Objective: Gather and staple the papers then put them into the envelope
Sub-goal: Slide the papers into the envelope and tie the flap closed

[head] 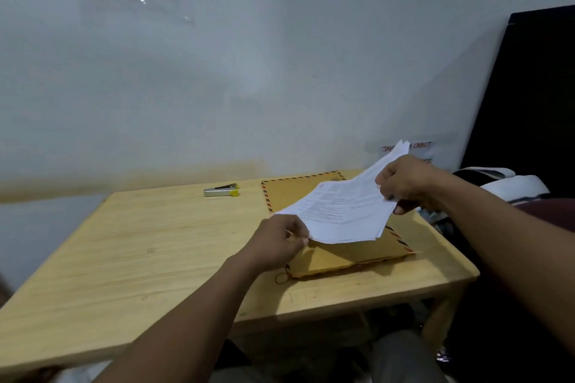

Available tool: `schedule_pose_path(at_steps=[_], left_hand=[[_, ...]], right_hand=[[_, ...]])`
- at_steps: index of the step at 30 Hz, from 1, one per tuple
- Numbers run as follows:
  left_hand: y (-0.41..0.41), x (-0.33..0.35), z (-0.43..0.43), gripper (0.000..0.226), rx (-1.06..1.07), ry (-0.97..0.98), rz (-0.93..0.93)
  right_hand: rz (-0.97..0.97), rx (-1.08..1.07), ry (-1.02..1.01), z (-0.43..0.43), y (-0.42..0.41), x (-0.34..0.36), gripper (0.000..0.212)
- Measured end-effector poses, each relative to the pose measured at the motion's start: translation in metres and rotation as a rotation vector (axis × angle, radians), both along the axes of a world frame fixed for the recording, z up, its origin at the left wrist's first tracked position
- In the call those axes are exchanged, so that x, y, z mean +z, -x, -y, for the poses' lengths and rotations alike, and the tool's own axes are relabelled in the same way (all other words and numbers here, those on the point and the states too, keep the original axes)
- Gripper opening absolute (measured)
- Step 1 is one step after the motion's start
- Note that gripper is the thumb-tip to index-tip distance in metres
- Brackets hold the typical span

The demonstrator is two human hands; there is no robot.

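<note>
A stack of white printed papers [342, 208] is held in the air above a brown envelope [342, 255] with a striped border, which lies flat on the right part of the wooden table [140, 252]. My left hand [280, 239] pinches the stack's near left corner. My right hand [407, 183] grips its far right edge, and the sheets fan out a little past that hand. A silver stapler [221, 190] with yellow ends lies near the table's far edge, well left of both hands.
A string loop [281, 277] hangs off the envelope's near left corner. A white wall rises behind the table. At the right stand a black panel [529, 87] and folded cloth [510, 183]. A small label with red writing [420, 146] is stuck low on the wall.
</note>
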State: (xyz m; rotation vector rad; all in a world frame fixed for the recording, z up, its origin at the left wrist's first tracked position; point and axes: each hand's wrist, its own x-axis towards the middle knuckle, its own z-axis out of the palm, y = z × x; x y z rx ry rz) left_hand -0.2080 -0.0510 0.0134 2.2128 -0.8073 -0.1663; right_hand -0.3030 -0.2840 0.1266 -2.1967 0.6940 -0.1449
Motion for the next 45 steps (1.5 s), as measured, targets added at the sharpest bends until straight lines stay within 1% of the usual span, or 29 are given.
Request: schedule_pose_path(at_steps=[3,6,8,14,18,20,22,24,27,28,30,32,34,35,37,39,41,45], left_hand=[[0.018,-0.012,0.004,0.011,-0.156,-0.133,0.046],[0.024,-0.015,0.004,0.011,-0.206,-0.2,0.056],[0.028,-0.012,0.004,0.015,-0.234,-0.243,0.108],[0.03,-0.01,0.003,0.031,-0.255,-0.402,0.303],[0.028,-0.023,-0.002,0.03,-0.221,-0.461,0.533],[0.027,-0.026,-0.007,0.032,-0.171,-0.431,0.629],[0.024,-0.024,-0.012,0.033,-0.123,-0.365,0.671],[0.021,-0.022,-0.017,0.036,-0.069,-0.306,0.663],[0.018,-0.023,-0.021,0.052,0.013,-0.265,0.616],[0.017,-0.023,-0.021,0.053,0.032,-0.252,0.595],[0.019,-0.019,-0.019,0.044,0.014,-0.213,0.578],[0.022,-0.015,-0.015,0.028,-0.035,-0.211,0.633],[0.026,-0.012,-0.009,0.026,-0.029,-0.229,0.702],[0.028,-0.012,-0.007,0.027,-0.01,-0.232,0.717],[0.032,-0.012,-0.004,0.032,0.006,-0.225,0.695],[0.037,-0.012,-0.002,0.043,-0.001,-0.207,0.637],[0.038,-0.014,-0.001,0.051,-0.006,-0.219,0.62],[0.039,-0.019,0.0,0.052,-0.082,-0.241,0.601]], right_hand=[[0.046,-0.025,0.012,0.0,0.013,0.005,0.026],[0.099,-0.036,-0.012,0.001,0.028,0.016,0.029],[0.136,-0.049,-0.06,0.005,0.039,0.022,0.03],[0.234,-0.103,-0.279,0.015,0.057,0.022,0.026],[0.275,-0.108,-0.384,0.021,0.061,0.018,0.029],[0.273,-0.086,-0.425,0.024,0.063,0.019,0.029],[0.269,-0.063,-0.469,0.028,0.067,0.024,0.029],[0.252,-0.033,-0.481,0.034,0.071,0.031,0.032],[0.206,-0.004,-0.448,0.044,0.087,0.046,0.036],[0.176,0.003,-0.423,0.046,0.096,0.051,0.039],[0.121,0.027,-0.372,0.047,0.115,0.061,0.052],[0.091,0.045,-0.351,0.043,0.136,0.068,0.062],[0.058,0.063,-0.3,0.04,0.153,0.071,0.067],[0.034,0.068,-0.263,0.04,0.159,0.072,0.063],[-0.008,0.064,-0.217,0.037,0.17,0.072,0.043],[-0.027,0.065,-0.243,0.037,0.176,0.069,0.033],[-0.022,0.028,-0.298,0.039,0.178,0.065,0.023],[0.063,-0.079,-0.4,0.051,0.171,0.055,0.025]])
